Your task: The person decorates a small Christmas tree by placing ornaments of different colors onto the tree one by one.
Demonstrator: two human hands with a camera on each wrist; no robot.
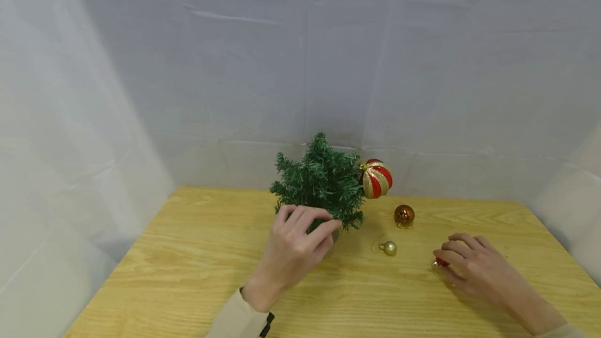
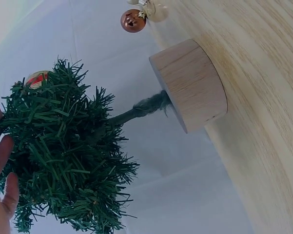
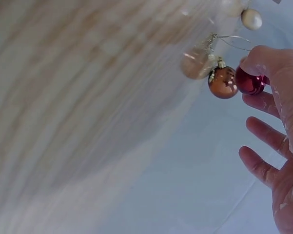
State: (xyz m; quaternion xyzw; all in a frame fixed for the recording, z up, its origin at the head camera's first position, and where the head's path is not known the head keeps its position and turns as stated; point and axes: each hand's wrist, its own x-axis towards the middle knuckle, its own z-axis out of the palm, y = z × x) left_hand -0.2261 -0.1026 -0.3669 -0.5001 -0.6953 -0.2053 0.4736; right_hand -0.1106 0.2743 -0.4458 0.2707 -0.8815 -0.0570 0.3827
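Note:
At the right of the table, my right hand [image 1: 479, 265] pinches a small red bauble [image 3: 249, 80] between thumb and index finger; the other fingers are spread apart. Most of that bauble is hidden by the fingers in the head view. My left hand [image 1: 298, 244] is at the near side of a small green artificial Christmas tree [image 1: 319, 176], its fingers loosely bent at the lower branches. The left wrist view has those fingers [image 2: 1, 153] spread beside the foliage. The tree stands upright on a round wooden base [image 2: 190, 85]. A red-and-gold striped bauble [image 1: 377, 179] hangs on its right side.
A copper-brown bauble [image 1: 404, 215] lies on the wooden table [image 1: 188, 254], right of the tree. Nearer to me is a small gold bauble [image 1: 389, 248] with a thread loop. A pale sheet [image 1: 263, 77] hangs behind the table and at its sides.

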